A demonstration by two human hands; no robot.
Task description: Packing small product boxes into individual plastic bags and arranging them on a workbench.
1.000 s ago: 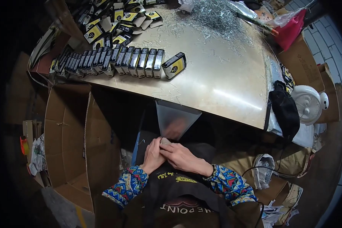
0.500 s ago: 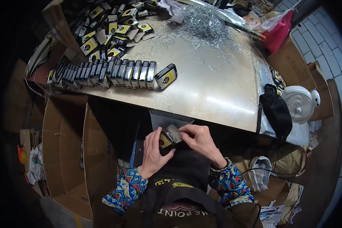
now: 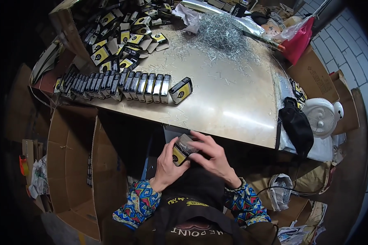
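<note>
My left hand (image 3: 167,168) is closed around a small black-and-yellow carton (image 3: 181,150), held tilted in front of my apron, below the table's near edge. The carton's grey end flap stands up at its top, and something shiny shows in its mouth, too small to make out. My right hand (image 3: 213,157) is at the carton's right side with its fingers spread over the flap, partly blurred. Its thumb is close to the carton's side. On the table, a row of upright cartons (image 3: 135,87) runs along the left edge, and one single carton (image 3: 181,90) stands at an angle at its right end.
Loose cartons (image 3: 104,53) are heaped at the far left of the table (image 3: 229,110). A pile of thin shiny metal pieces (image 3: 223,34) lies at the back. A white fan (image 3: 321,118) and a black pouch (image 3: 297,124) are at the right. A tall cardboard box (image 3: 71,163) stands lower left.
My right hand has gone from pinching the flap to spread fingers over the carton. My left hand still holds the carton. The view has shifted slightly, so the table appears lower.
</note>
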